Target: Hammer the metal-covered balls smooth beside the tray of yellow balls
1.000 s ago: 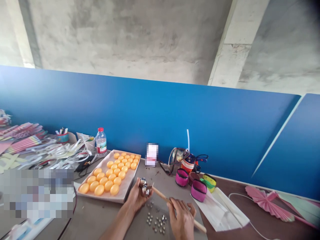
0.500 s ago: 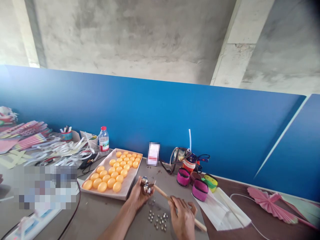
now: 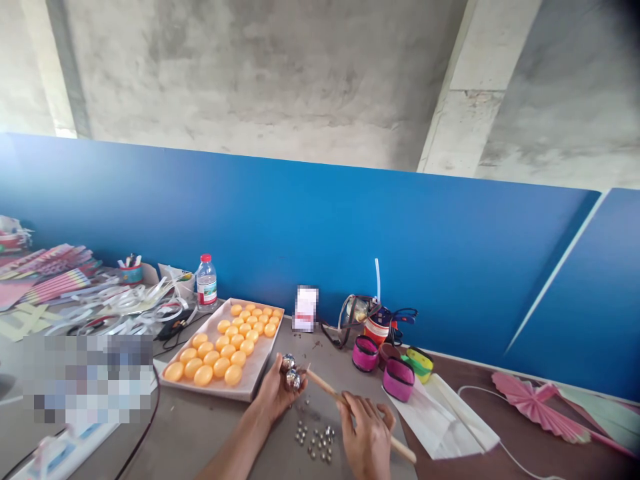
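Observation:
Two shiny silver balls (image 3: pixel 293 380), one behind the other, rest in the fingers of my left hand (image 3: pixel 273 395). My right hand (image 3: pixel 367 432) is wrapped round a pale wooden stick (image 3: pixel 324 385). The far end of this stick narrows to a point close to the silver balls; whether it touches them I cannot tell. Below and between my hands, several small metal balls (image 3: pixel 320 443) lie loose on the grey tabletop (image 3: pixel 210 427).
Left of my hands is a shallow tray (image 3: pixel 255 373) of several orange balls. Behind it stands a water bottle (image 3: pixel 207 283). Pink bands (image 3: pixel 399 380), white sheets (image 3: pixel 440 427) and a pink paper fan (image 3: pixel 537 407) lie right. A power strip (image 3: pixel 80 443) is front left.
Both hands keep their grips and nearly the same places. The stick's tip and the silver balls have turned very slightly against each other. The whole view has shifted a little.

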`<state>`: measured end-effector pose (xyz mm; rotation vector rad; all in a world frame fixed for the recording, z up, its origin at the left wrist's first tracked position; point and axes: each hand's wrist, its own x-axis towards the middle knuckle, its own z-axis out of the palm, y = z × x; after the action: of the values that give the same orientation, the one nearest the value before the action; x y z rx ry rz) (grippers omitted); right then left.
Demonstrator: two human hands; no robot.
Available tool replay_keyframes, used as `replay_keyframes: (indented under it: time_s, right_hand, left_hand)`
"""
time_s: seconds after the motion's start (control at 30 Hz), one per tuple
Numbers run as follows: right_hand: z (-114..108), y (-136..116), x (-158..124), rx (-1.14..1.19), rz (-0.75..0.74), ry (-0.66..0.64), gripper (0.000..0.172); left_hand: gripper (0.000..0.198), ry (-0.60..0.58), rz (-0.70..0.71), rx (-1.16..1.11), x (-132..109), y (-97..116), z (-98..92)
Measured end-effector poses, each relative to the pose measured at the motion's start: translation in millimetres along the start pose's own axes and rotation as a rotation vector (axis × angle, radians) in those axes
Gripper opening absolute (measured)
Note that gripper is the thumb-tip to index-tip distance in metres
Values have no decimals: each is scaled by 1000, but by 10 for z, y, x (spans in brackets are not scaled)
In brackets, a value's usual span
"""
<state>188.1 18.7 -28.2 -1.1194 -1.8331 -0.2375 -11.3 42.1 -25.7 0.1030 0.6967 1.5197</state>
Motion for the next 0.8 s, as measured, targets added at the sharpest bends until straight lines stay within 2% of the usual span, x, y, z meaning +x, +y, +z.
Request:
replay_keyframes:
  time_s: [0.1, 0.2, 0.4, 0.53, 0.7, 0.8]
  right_hand:
    - [2, 7, -5, 13, 6, -35, 35]
    - [4, 11, -4, -2, 9, -63, 36]
    - [-5, -12, 4, -5, -8, -3, 36]
    - [-9, -19, 8, -17, -18, -10, 37]
    - [-4, 12, 1, 12, -15, 24, 32]
    - [2, 13, 4, 0, -22, -6, 35]
  left_hand:
    - [26, 13, 0, 11, -33, 8, 21]
    - [25, -33, 9, -13, -70, 16, 42]
    - [26, -8, -3, 25, -89, 11, 60]
    - [26, -80, -4, 15, -93, 8, 63]
    - [27, 24, -12, 60, -84, 8, 79]
    - [28, -42, -14, 36, -79, 9, 64]
